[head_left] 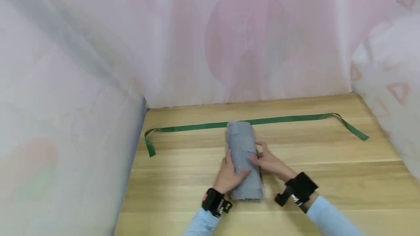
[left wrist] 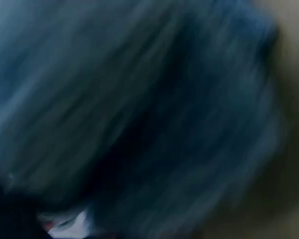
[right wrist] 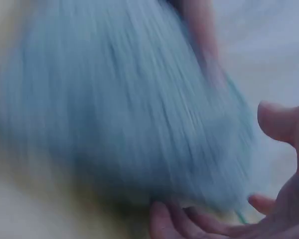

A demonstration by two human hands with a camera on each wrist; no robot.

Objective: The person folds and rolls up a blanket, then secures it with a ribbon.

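Note:
A grey towel (head_left: 242, 145) rolled into a thick tube lies lengthwise on the wooden table (head_left: 328, 177), its far end on a green ribbon (head_left: 288, 119) stretched across the table. My left hand (head_left: 229, 172) grips the roll's left side, thumb laid over the top. From the right, my right hand (head_left: 266, 161) holds it with fingers curled over it. In the right wrist view the blurred towel (right wrist: 119, 99) fills the frame, with fingers (right wrist: 189, 224) beneath it and the thumb (right wrist: 279, 122) beside it. The left wrist view shows only blurred towel (left wrist: 139, 99).
Pale pink and white sheets hang as a backdrop (head_left: 229, 46) behind the table and close in at the left (head_left: 65, 119) and right (head_left: 390, 83). The ribbon's ends trail toward both table edges. Black wrist straps sit on both arms.

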